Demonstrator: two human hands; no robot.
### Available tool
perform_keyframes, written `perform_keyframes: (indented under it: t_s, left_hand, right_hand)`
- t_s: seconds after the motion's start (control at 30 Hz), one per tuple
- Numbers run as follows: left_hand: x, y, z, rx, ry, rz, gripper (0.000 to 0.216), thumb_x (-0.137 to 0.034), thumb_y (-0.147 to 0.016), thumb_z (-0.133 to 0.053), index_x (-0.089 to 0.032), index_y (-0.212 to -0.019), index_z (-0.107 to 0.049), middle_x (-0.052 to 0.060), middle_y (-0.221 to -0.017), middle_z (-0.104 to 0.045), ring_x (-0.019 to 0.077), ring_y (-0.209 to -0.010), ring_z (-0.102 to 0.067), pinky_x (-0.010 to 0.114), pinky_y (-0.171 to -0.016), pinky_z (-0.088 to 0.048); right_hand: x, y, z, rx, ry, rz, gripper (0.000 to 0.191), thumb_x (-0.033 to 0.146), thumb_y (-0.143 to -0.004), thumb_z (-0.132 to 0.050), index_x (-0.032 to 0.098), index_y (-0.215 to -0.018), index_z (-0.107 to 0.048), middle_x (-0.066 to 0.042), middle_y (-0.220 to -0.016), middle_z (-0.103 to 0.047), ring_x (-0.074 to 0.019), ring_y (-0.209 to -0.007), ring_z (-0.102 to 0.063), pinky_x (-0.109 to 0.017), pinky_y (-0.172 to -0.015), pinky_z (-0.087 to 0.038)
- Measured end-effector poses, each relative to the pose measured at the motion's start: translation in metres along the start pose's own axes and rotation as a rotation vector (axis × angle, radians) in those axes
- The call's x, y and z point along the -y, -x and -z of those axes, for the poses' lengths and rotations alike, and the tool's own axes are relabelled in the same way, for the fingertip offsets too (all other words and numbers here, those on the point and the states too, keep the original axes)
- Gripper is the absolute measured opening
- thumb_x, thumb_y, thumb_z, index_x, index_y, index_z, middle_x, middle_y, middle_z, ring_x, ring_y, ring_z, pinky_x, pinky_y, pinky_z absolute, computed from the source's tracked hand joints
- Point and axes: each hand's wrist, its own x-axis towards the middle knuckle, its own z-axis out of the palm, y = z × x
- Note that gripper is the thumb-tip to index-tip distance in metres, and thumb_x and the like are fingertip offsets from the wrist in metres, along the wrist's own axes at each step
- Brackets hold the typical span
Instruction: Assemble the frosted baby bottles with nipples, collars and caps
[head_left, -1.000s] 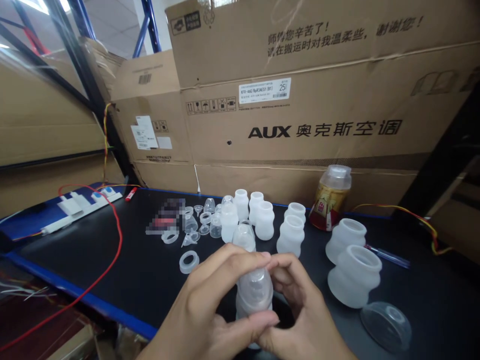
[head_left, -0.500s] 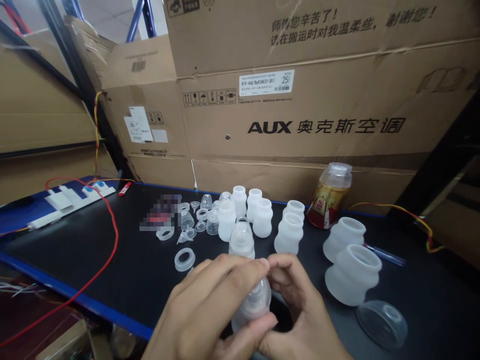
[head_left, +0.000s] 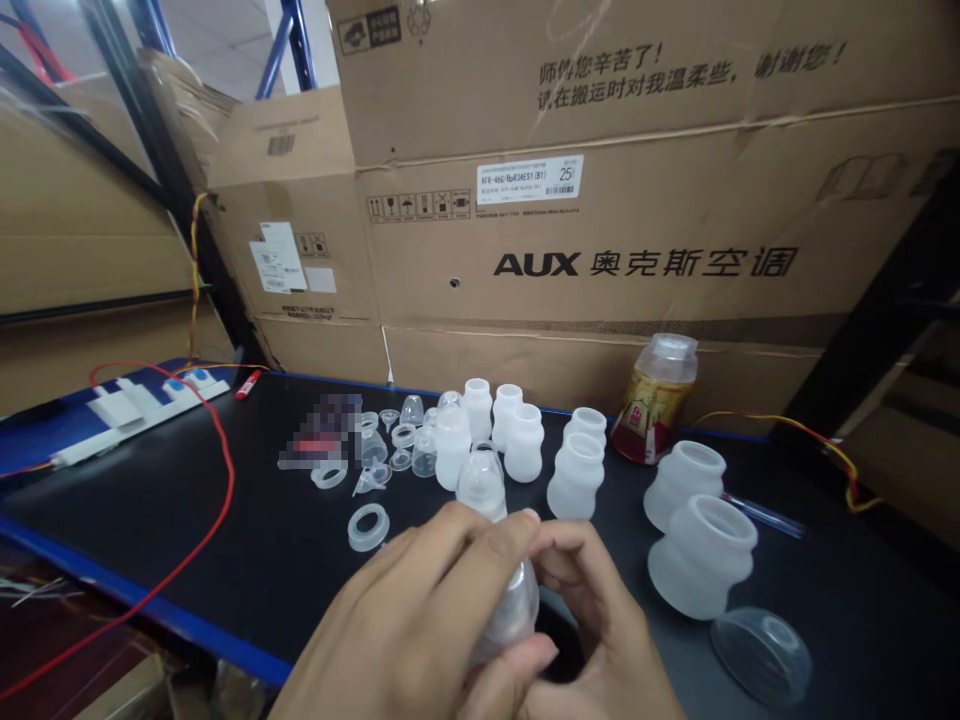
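Low in the middle of the view, a baby bottle (head_left: pixel 516 608) with a clear dome-shaped top is held between both hands. My left hand (head_left: pixel 401 615) wraps over it from the left, fingers curled across the top and thumb along the near side. From the right, my right hand (head_left: pixel 607 610) closes round the same bottle with bent fingers near its top. The bottle's lower part is hidden behind the hands. Directly beyond them stands another frosted bottle with a clear cap (head_left: pixel 481 482). A translucent ring (head_left: pixel 368 527) lies left of the hands.
Open frosted bottles (head_left: pixel 576 477) stand in groups behind and right (head_left: pixel 702 555). A clear dome cap (head_left: pixel 761 655) and a pen (head_left: pixel 766 515) lie at right. Small clear funnels and rings (head_left: pixel 373 475) cover the back left. A jar (head_left: pixel 655 398) stands before cardboard boxes (head_left: pixel 645 210); a red cable (head_left: pixel 227 480) crosses left.
The view has tilted up slightly. Both hands remain on the bottle with a slightly shifted grip, and less of its clear top shows between the fingers. The things on the table have stayed put.
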Motion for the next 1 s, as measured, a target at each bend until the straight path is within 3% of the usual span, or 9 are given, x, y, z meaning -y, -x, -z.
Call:
perform_keyframes:
  t_s: [0.1, 0.27, 0.43, 0.5, 0.6, 0.67, 0.77, 0.87, 1.0]
  left_hand:
    - [0.001, 0.001, -0.001, -0.038, -0.013, 0.006, 0.064, -0.034, -0.102, -0.073, -0.030, -0.161, -0.048, 0.006, -0.116, -0.075, 0.0240, -0.093, -0.080, 0.034, -0.079, -0.071]
    - [-0.001, 0.004, 0.001, 0.066, -0.017, 0.018, 0.080, -0.022, -0.097, -0.074, -0.031, -0.168, -0.039, 0.006, -0.121, -0.074, 0.0242, -0.097, -0.079, 0.036, -0.082, -0.072]
    - [-0.004, -0.004, -0.002, -0.044, -0.038, 0.014, 0.071, -0.019, -0.086, -0.084, -0.029, -0.150, -0.054, 0.004, -0.119, -0.080, 0.0253, -0.100, -0.083, 0.036, -0.081, -0.072]
    - [-0.006, -0.010, 0.000, -0.086, -0.055, 0.013, 0.070, -0.018, -0.077, -0.092, -0.027, -0.139, -0.061, 0.002, -0.114, -0.083, 0.0262, -0.093, -0.085, 0.036, -0.073, -0.072]
    - [-0.008, -0.022, 0.009, -0.034, -0.049, 0.013, 0.055, -0.024, -0.070, -0.099, -0.025, -0.118, -0.073, -0.001, -0.098, -0.086, 0.0262, -0.071, -0.084, 0.038, -0.056, -0.069]
    - [-0.008, -0.028, 0.015, 0.040, -0.027, 0.038, 0.044, -0.031, -0.072, -0.100, -0.025, -0.108, -0.076, -0.001, -0.092, -0.087, 0.0260, -0.064, -0.081, 0.039, -0.054, -0.067]
    - [-0.004, -0.031, 0.018, 0.108, 0.032, 0.068, 0.041, -0.034, -0.073, -0.101, -0.026, -0.105, -0.077, -0.003, -0.090, -0.087, 0.0257, -0.065, -0.082, 0.038, -0.058, -0.066]
    - [0.000, -0.027, 0.015, 0.071, 0.076, 0.054, 0.050, -0.035, -0.068, -0.105, -0.027, -0.108, -0.076, -0.004, -0.097, -0.089, 0.0247, -0.071, -0.084, 0.035, -0.063, -0.066]
    - [0.004, -0.022, 0.014, 0.039, 0.136, 0.100, 0.054, -0.035, -0.065, -0.107, -0.029, -0.110, -0.077, -0.005, -0.105, -0.089, 0.0236, -0.079, -0.084, 0.034, -0.070, -0.063]
  right_hand:
    - [0.001, 0.000, -0.002, -0.010, 0.016, 0.010, 0.067, -0.003, -0.062, -0.079, 0.035, -0.113, -0.061, 0.007, -0.104, -0.079, -0.0206, -0.097, -0.073, -0.028, -0.085, -0.056]
    - [0.008, -0.003, -0.007, -0.020, 0.006, 0.052, 0.070, -0.002, -0.064, -0.083, 0.038, -0.116, -0.061, 0.010, -0.108, -0.079, -0.0171, -0.095, -0.075, -0.026, -0.088, -0.057]
    - [0.009, -0.005, -0.011, -0.036, 0.023, 0.100, 0.061, 0.005, -0.071, -0.083, 0.035, -0.118, -0.059, 0.006, -0.107, -0.079, -0.0189, -0.098, -0.077, -0.028, -0.087, -0.058]
    - [0.007, -0.004, -0.010, -0.043, 0.040, 0.096, 0.062, 0.006, -0.070, -0.084, 0.036, -0.118, -0.058, 0.007, -0.108, -0.079, -0.0185, -0.096, -0.075, -0.028, -0.087, -0.058]
    - [0.006, -0.002, -0.008, -0.041, 0.042, 0.083, 0.065, 0.005, -0.067, -0.087, 0.037, -0.115, -0.059, 0.008, -0.107, -0.079, -0.0176, -0.094, -0.074, -0.027, -0.086, -0.057]
    - [0.007, -0.002, -0.007, -0.049, 0.025, 0.065, 0.066, 0.003, -0.064, -0.089, 0.037, -0.112, -0.060, 0.010, -0.104, -0.079, -0.0169, -0.091, -0.073, -0.026, -0.084, -0.057]
    - [0.010, -0.002, -0.007, -0.064, -0.034, 0.034, 0.068, 0.001, -0.059, -0.089, 0.037, -0.111, -0.062, 0.010, -0.100, -0.078, -0.0167, -0.089, -0.074, -0.025, -0.082, -0.057]
    - [0.009, -0.004, -0.007, -0.057, -0.076, 0.008, 0.071, 0.001, -0.056, -0.094, 0.036, -0.110, -0.064, 0.009, -0.099, -0.079, -0.0172, -0.090, -0.075, -0.024, -0.081, -0.057]
    - [0.000, -0.007, -0.009, -0.066, -0.052, 0.122, 0.072, 0.007, -0.056, -0.098, 0.036, -0.113, -0.065, 0.008, -0.098, -0.079, -0.0176, -0.086, -0.075, -0.023, -0.077, -0.056]
